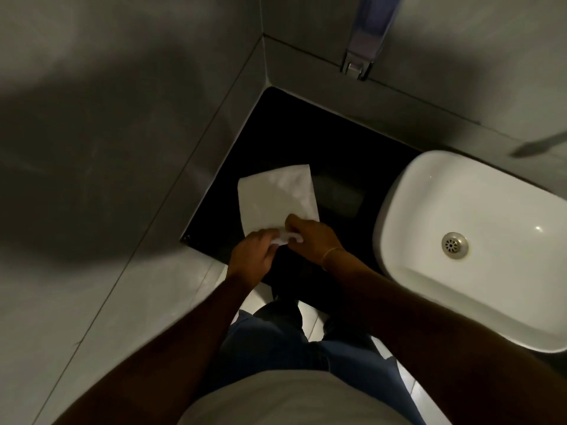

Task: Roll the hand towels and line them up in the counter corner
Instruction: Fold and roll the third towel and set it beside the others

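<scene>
Both hands (277,243) pinched the towel (276,197) near edge, roll barely begun on the worktop (306,139); none lined up.

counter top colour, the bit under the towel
Black, plain and glossy; the head view shows it.

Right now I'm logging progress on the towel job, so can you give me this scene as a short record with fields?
place: black counter in a grey wall corner, white sink on its right
towel: white, lying flat on the counter, only the near edge rolled
left hand: pinching the near edge of the towel
right hand: also on the near edge, bracelet on the wrist
finished rolls: none visible in the corner
wall fitting: soap dispenser above the corner
</scene>
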`<state>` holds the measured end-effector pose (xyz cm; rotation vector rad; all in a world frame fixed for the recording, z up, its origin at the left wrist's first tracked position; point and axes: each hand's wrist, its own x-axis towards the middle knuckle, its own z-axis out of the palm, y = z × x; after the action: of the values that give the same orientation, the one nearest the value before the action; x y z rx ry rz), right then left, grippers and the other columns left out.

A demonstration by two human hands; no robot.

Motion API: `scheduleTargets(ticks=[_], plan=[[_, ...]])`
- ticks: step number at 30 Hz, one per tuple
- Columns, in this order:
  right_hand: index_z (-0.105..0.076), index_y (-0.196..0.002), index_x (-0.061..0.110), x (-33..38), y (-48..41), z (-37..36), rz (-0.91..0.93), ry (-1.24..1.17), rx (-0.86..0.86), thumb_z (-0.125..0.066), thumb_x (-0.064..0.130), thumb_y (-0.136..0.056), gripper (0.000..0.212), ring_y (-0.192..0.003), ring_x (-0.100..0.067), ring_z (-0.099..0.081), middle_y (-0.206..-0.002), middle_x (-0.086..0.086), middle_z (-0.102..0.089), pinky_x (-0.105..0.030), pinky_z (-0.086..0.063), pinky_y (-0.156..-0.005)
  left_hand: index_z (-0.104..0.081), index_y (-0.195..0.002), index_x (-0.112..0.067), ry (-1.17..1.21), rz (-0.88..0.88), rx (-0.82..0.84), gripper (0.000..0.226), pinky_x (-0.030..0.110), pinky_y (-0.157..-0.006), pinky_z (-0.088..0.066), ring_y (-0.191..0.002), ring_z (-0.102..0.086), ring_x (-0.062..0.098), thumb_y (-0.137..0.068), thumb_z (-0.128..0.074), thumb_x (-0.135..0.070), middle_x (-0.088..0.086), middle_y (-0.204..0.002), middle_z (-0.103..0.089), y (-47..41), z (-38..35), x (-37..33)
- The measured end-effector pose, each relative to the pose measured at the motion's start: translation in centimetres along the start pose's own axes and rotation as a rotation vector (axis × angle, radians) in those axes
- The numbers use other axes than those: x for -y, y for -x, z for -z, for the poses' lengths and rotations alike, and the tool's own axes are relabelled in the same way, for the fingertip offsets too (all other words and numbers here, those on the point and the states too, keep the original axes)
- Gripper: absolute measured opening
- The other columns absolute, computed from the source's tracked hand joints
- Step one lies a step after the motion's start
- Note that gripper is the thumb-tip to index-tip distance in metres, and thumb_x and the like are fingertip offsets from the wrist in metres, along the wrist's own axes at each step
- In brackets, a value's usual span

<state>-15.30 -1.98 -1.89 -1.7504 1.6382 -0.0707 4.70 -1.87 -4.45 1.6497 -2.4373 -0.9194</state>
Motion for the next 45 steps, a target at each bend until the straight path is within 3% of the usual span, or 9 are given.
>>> scheduleTargets(ticks=[2, 6, 10, 16, 21, 29, 36, 41, 45], plan=[[-0.049, -0.106, 0.028, -0.3, -0.8, 1.0, -0.086, -0.105, -0.007, -0.06, 0.032, -0.091, 0.019, -0.08, -0.026, -0.065, -0.092, 0.0, -0.066, -0.033, -0.052, -0.067, -0.057, -0.127, -0.023, 0.14, 0.049, 0.02, 0.027, 0.038, -0.087, -0.057, -0.105, -0.069, 0.028, -0.101, -0.056, -0.029, 0.006, -0.117, -0.073, -1.4, 1.2, -0.2], [-0.07, -0.099, 0.015, -0.2, -1.1, 0.2, 0.17, 0.343, -0.27, -0.067, 0.025, -0.089, 0.015, -0.091, -0.029, -0.067, -0.1, -0.006, -0.07, -0.037, -0.049, -0.078, -0.068, -0.117, -0.011, 0.142, -0.006, 0.008, 0.022, 0.042, -0.097, -0.053, -0.112, -0.063, 0.029, -0.104, -0.053, -0.02, 0.01, -0.123, -0.066, -3.6, 2.6, 0.3], [-0.066, -0.126, 0.02, -0.6, -1.1, -0.5, 0.177, 0.461, -0.116, -0.071, 0.028, -0.085, 0.042, -0.119, -0.03, -0.06, -0.13, -0.005, -0.064, -0.046, -0.047, -0.101, -0.078, -0.102, -0.015, -0.197, -0.069, -0.128, 0.029, 0.045, -0.09, -0.05, -0.107, -0.059, 0.032, -0.101, -0.056, -0.034, 0.008, -0.123, -0.065, -4.3, 2.6, 0.4], [-0.062, -0.122, 0.019, 0.4, -3.3, 0.7, 0.127, 0.328, -0.06, -0.064, 0.026, -0.085, 0.037, -0.105, -0.03, -0.063, -0.116, -0.006, -0.067, -0.039, -0.051, -0.087, -0.067, -0.127, -0.018, -0.405, -0.142, 0.003, 0.041, 0.043, -0.093, -0.048, -0.108, -0.06, 0.03, -0.09, -0.06, -0.034, 0.007, -0.121, -0.068, -3.4, 2.8, 0.2], [-0.051, -0.126, 0.031, -1.1, -2.9, 2.4, -0.07, -0.16, 0.1, -0.068, 0.035, -0.085, 0.045, -0.102, -0.025, -0.066, -0.118, -0.003, -0.067, -0.04, -0.058, -0.087, -0.053, -0.126, -0.033, 0.094, 0.063, 0.222, 0.049, 0.034, -0.087, -0.058, -0.098, -0.066, 0.021, -0.081, -0.07, -0.044, -0.001, -0.11, -0.071, -4.5, 4.6, 0.3], [-0.068, -0.124, 0.012, -1.2, -0.4, -1.1, 0.236, 0.231, -0.176, -0.071, 0.015, -0.082, 0.042, -0.124, -0.034, -0.058, -0.133, -0.013, -0.063, -0.047, -0.041, -0.112, -0.074, -0.114, -0.006, 0.152, 0.005, -0.004, 0.031, 0.036, -0.113, -0.042, -0.129, -0.053, 0.028, -0.088, -0.077, -0.022, 0.011, -0.136, -0.059, -4.1, 2.9, 1.1], [-0.059, -0.132, 0.02, 0.1, -2.8, 1.4, 0.138, 0.214, -0.003, -0.065, 0.02, -0.085, 0.047, -0.115, -0.031, -0.062, -0.127, -0.009, -0.065, -0.038, -0.048, -0.096, -0.068, -0.129, -0.021, -0.25, -0.11, -0.02, 0.047, 0.045, -0.093, -0.05, -0.105, -0.063, 0.031, -0.096, -0.057, -0.053, 0.01, -0.118, -0.066, -4.0, 3.4, 0.5], [-0.059, -0.129, 0.038, 0.3, -5.0, 4.0, 0.054, 0.165, 0.286, -0.069, 0.041, -0.08, 0.05, -0.113, -0.027, -0.062, -0.128, -0.004, -0.062, -0.036, -0.055, -0.091, -0.065, -0.12, -0.025, -0.301, -0.113, -0.021, 0.056, 0.044, -0.103, -0.047, -0.1, -0.067, 0.026, -0.082, -0.067, -0.066, 0.002, -0.109, -0.071, -2.3, 2.7, 1.5], [-0.07, -0.126, 0.025, 0.6, -5.2, 3.3, 0.195, 0.297, 0.03, -0.067, 0.035, -0.085, 0.043, -0.127, -0.031, -0.054, -0.136, -0.007, -0.061, -0.043, -0.04, -0.111, -0.069, -0.116, -0.026, -0.312, -0.047, -0.092, 0.048, 0.047, -0.104, -0.043, -0.11, -0.061, 0.025, -0.092, -0.054, -0.065, 0.001, -0.119, -0.066, -3.0, 2.7, 2.1]])
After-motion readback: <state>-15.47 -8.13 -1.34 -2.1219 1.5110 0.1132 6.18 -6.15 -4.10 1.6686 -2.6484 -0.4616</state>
